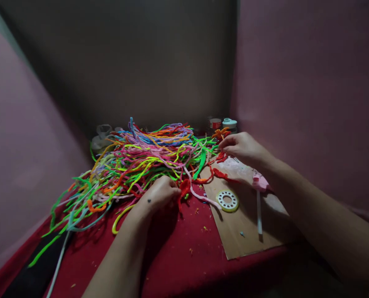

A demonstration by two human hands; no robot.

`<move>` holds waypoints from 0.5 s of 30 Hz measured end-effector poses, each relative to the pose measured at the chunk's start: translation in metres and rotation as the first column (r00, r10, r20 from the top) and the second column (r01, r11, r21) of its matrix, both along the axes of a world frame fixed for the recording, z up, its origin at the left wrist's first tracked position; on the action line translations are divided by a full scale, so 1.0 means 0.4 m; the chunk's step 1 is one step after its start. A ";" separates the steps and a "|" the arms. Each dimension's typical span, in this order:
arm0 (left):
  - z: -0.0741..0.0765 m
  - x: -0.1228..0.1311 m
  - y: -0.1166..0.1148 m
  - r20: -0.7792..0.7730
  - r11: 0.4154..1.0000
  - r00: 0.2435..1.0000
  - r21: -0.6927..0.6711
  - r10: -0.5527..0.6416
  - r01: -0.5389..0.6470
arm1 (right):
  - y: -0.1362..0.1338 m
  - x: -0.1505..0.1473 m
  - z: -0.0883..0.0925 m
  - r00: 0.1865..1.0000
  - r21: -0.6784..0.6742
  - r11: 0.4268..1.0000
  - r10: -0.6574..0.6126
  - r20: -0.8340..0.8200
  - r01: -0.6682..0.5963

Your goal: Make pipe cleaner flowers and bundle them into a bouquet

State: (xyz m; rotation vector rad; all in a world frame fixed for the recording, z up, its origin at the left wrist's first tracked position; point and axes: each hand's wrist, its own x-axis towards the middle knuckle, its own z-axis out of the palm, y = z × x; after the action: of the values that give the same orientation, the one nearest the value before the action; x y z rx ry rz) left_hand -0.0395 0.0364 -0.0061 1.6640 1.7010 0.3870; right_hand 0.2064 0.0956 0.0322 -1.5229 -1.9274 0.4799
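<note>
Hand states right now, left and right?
Left hand: closed, pinching a red fuzzy piece.
Right hand: fingers bent beside an orange fuzzy piece; grip can't be told.

Dim light, the back wall [159, 62] murky, soft shadow beneath the left hand [162, 192]

Looped red fuzzy piece [185, 187], near centre, orange petalled piece [221, 133], farther back, right

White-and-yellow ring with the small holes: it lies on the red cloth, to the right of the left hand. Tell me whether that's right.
Not quite: the head view shows the ring lying on the brown cardboard, not directly on the red cloth. It is to the right of the left hand.
</note>
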 end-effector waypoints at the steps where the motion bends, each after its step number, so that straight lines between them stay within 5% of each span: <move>1: -0.006 0.001 0.002 -0.026 1.000 1.000 0.005 0.000 0.000 | 0.027 0.002 -0.005 0.974 -0.028 1.000 0.003 0.226 0.003; 7: 0.000 -0.006 0.012 -0.202 0.972 0.978 0.236 0.051 -0.002 | 0.160 -0.004 -0.067 0.871 -0.060 0.996 -0.034 0.490 0.072; 15: 0.013 -0.007 0.014 -0.321 0.894 0.929 0.448 0.185 -0.023 | 0.203 -0.014 -0.108 0.817 -0.066 0.992 -0.051 0.575 0.108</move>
State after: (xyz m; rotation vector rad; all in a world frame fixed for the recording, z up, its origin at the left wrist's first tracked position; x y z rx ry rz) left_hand -0.0422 0.0422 -0.0010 2.0688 2.0941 0.5831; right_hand 0.2008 0.1766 -0.0111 -1.9679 -2.2925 0.0665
